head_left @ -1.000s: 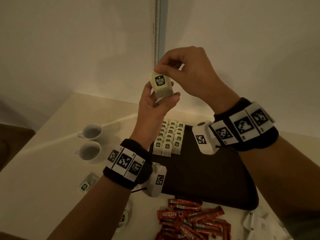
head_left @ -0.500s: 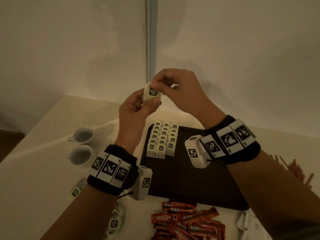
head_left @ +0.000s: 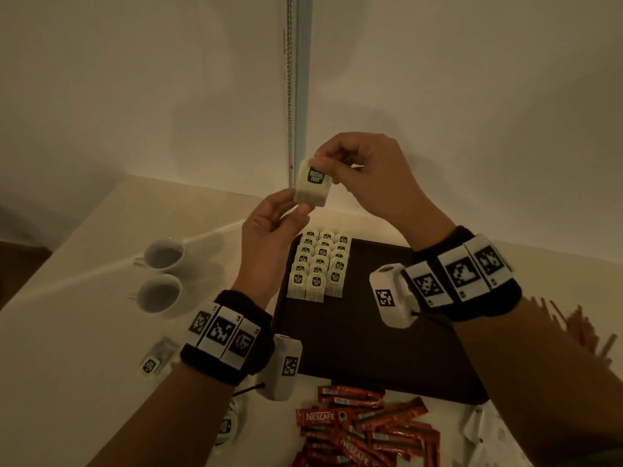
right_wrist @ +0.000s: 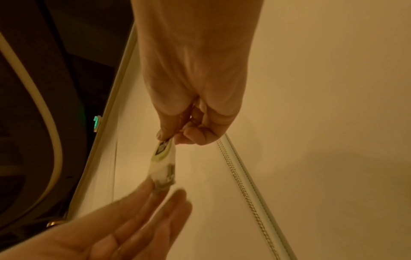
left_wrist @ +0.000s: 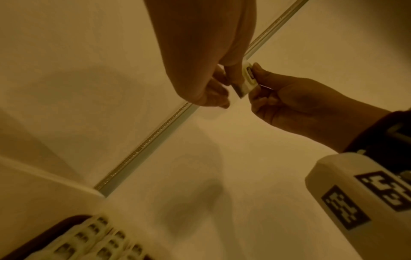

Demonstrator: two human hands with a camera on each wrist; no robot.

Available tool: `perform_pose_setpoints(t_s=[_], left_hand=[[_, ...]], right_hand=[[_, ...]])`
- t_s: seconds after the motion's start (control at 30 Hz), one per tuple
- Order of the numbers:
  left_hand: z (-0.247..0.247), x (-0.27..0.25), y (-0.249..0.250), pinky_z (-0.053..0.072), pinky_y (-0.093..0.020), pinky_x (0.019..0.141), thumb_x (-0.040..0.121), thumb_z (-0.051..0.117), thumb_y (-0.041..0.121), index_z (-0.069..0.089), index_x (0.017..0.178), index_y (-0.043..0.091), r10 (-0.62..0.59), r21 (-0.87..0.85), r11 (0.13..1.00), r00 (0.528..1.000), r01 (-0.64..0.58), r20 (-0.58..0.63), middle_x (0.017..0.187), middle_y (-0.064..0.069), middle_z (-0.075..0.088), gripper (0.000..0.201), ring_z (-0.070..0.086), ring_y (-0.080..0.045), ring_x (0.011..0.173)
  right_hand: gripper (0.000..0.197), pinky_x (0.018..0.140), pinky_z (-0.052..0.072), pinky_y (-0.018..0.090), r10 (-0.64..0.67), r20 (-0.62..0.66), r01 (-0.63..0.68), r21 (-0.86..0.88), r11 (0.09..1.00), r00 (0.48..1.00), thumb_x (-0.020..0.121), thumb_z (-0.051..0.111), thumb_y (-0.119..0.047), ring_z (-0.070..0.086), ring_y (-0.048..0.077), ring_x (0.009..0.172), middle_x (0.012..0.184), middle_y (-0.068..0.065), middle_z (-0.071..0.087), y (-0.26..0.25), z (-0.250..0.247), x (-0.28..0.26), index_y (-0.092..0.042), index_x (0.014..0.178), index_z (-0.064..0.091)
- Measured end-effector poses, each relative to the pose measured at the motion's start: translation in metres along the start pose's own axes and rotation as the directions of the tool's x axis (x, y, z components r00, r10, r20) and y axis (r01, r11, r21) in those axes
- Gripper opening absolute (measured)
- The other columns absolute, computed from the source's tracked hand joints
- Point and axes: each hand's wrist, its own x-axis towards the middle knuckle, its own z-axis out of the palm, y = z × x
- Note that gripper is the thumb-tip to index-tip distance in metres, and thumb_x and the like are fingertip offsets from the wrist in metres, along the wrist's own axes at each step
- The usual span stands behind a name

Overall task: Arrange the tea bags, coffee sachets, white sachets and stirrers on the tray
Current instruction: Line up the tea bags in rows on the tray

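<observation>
**Both hands holding one tea bag above the tray**

The right hand [head_left: 367, 176] pinches the top edge of a single tea bag [head_left: 312, 187] between thumb and forefinger, the remaining fingers [head_left: 340, 153] curled in toward the palm. The left hand [head_left: 269, 227] meets the bag from below: its thumb and fingertips close on the lower, darker end. In the right wrist view the left hand's other fingers [right_wrist: 142, 209] lie nearly straight and apart beneath the bag; the bag hangs upright between the two grasps, its dark label facing the head camera.

Below the fingers, the dark tray [head_left: 364, 335] carries tea bags [head_left: 318, 267] in three overlapping columns at its far left corner; six or so show per column, though the exact count cannot be told. Left of the left hand stand two white cups [head_left: 160, 274] on the table [head_left: 67, 332]. Nearer the person than the left wrist lie at least two loose tea bags [head_left: 151, 364], partly hidden. A heap of red Nescafé coffee sachets [head_left: 364, 429] lies beneath both wrists, too overlapped to count. White sachets [head_left: 485, 436] and red stirrers [head_left: 580, 328] lie off the tray to the right of the right forearm, blurred.
</observation>
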Motion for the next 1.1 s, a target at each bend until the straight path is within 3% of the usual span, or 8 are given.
perform_pose_setpoints(t_s=[0.1,0.17,0.23,0.37,0.47,0.63,0.8,1.1], left_hand=[[-0.029,-0.016,-0.010,0.052,-0.023,0.077,0.088,0.062,0.005,0.063,0.106,0.023,-0.089,0.219,0.972,0.996,0.085,0.010,0.113,0.001,0.067,0.024,0.066,-0.016,0.101],[-0.057,-0.032,-0.015,0.052,-0.025,0.075,0.089,0.061,0.008,0.064,0.100,0.024,-0.161,0.377,0.914,0.987,0.149,-0.001,0.107,0.000,0.069,0.020,0.067,-0.021,0.098],[-0.084,-0.050,-0.019,0.051,-0.028,0.073,0.090,0.060,0.007,0.065,0.096,0.021,-0.231,0.488,0.849,0.973,0.202,0.000,0.094,0.001,0.071,0.016,0.068,-0.020,0.086],[-0.127,-0.084,-0.019,0.050,-0.032,0.073,0.089,0.061,0.004,0.066,0.097,0.008,-0.350,0.527,0.779,0.933,0.340,-0.084,0.085,-0.001,0.072,0.010,0.066,-0.018,0.074],[-0.149,-0.106,-0.015,0.052,-0.028,0.068,0.090,0.054,-0.002,0.066,0.098,0.004,-0.389,0.526,0.745,0.907,0.411,-0.159,0.085,-0.009,0.071,0.016,0.066,-0.016,0.070],[-0.175,-0.134,-0.016,0.052,-0.019,0.060,0.090,0.053,-0.003,0.067,0.096,0.004,-0.433,0.521,0.692,0.865,0.499,-0.254,0.084,-0.013,0.071,0.016,0.066,-0.024,0.070],[-0.194,-0.154,-0.024,0.048,-0.035,0.071,0.090,0.055,-0.002,0.069,0.093,0.009,-0.431,0.523,0.659,0.841,0.541,-0.326,0.083,-0.013,0.072,0.018,0.064,-0.027,0.071],[-0.207,-0.162,-0.030,0.047,-0.040,0.076,0.092,0.053,-0.002,0.069,0.092,0.011,-0.467,0.548,0.606,0.815,0.577,-0.343,0.080,-0.009,0.073,0.020,0.063,-0.033,0.074]], right_hand=[[0.008,0.061,0.042,0.004,0.112,0.052,-0.108,-0.069,0.992,0.992,0.085,0.066,-0.016,0.056,-0.009,0.063,0.074,-0.018,0.061,0.028,0.004,-0.024,-0.017,0.092,0.069],[0.012,0.065,0.040,0.000,0.245,0.151,-0.218,-0.176,0.960,0.958,0.087,0.064,-0.014,0.055,-0.012,0.068,0.081,-0.014,0.062,0.056,0.011,-0.048,-0.015,0.098,0.068],[0.016,0.068,0.040,0.003,0.395,0.256,-0.322,-0.285,0.903,0.882,0.090,0.060,-0.014,0.054,-0.005,0.079,0.093,-0.007,0.063,0.088,0.023,-0.075,-0.013,0.104,0.066],[0.019,0.087,0.050,0.025,0.594,0.395,-0.424,-0.439,0.792,0.701,0.091,0.057,-0.017,0.055,0.006,0.090,0.106,0.001,0.063,0.145,0.046,-0.116,-0.012,0.108,0.062],[0.020,0.071,0.042,0.012,0.663,0.438,-0.491,-0.449,0.746,0.607,0.090,0.058,-0.017,0.053,0.005,0.088,0.105,0.000,0.061,0.166,0.055,-0.127,-0.012,0.110,0.061],[0.013,0.071,0.048,0.016,0.654,0.333,-0.537,-0.383,0.752,0.679,0.088,0.061,-0.013,0.054,0.005,0.081,0.098,0.001,0.061,0.180,0.065,-0.120,-0.010,0.101,0.060],[0.014,0.073,0.048,0.019,0.644,0.271,-0.550,-0.350,0.758,0.716,0.087,0.062,-0.008,0.057,0.012,0.084,0.101,0.010,0.065,0.187,0.073,-0.113,-0.004,0.100,0.062],[0.014,0.084,0.051,0.030,0.632,0.220,-0.534,-0.374,0.758,0.743,0.087,0.063,-0.008,0.060,0.020,0.094,0.103,0.013,0.065,0.194,0.080,-0.112,-0.003,0.100,0.063]])
